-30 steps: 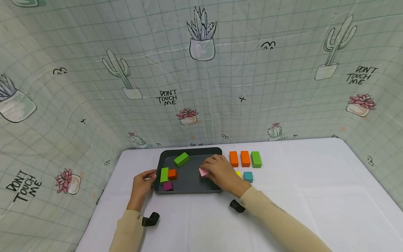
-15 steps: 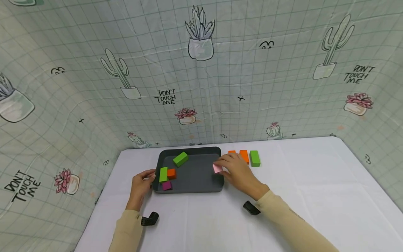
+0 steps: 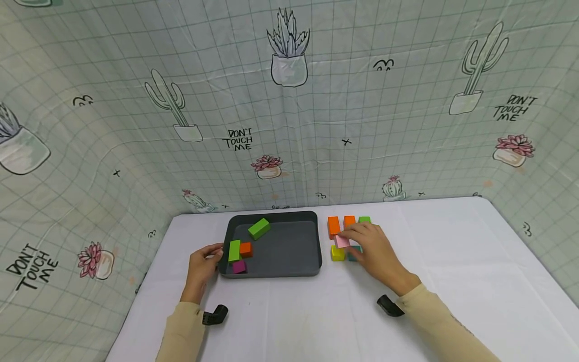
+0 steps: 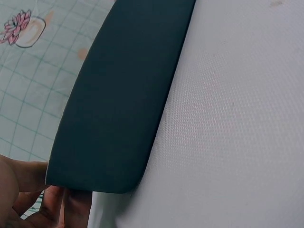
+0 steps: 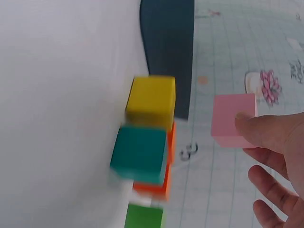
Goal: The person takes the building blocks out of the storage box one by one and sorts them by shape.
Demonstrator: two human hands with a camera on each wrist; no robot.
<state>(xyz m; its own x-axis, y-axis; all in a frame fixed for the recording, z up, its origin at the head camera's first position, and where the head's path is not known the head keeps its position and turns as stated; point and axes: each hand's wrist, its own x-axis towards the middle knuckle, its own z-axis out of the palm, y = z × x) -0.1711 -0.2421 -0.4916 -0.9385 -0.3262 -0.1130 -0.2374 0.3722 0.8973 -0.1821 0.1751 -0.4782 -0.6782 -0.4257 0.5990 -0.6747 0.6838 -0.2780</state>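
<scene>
A pink cube (image 3: 342,242) is pinched between the thumb and fingers of my right hand (image 3: 377,254). In the right wrist view the pink cube (image 5: 232,118) is held up off the table, apart from the other blocks. Below that hand lie a yellow cube (image 3: 337,253) and a teal cube (image 5: 140,154), the latter partly hidden in the head view. My left hand (image 3: 202,266) grips the left edge of the dark grey tray (image 3: 280,271), with the thumb at the rim and fingers against its outside in the left wrist view.
Inside the tray lie two green blocks (image 3: 259,229), an orange block (image 3: 246,250) and a purple block (image 3: 239,266). Right of it, two orange blocks (image 3: 333,227) and a green block (image 3: 364,219) stand in a row. A patterned cloth (image 3: 289,125) hangs behind the table.
My right hand has carried the pink cube rightward, from over the tray to above the blocks beside it. My left hand has stayed at the tray's left edge.
</scene>
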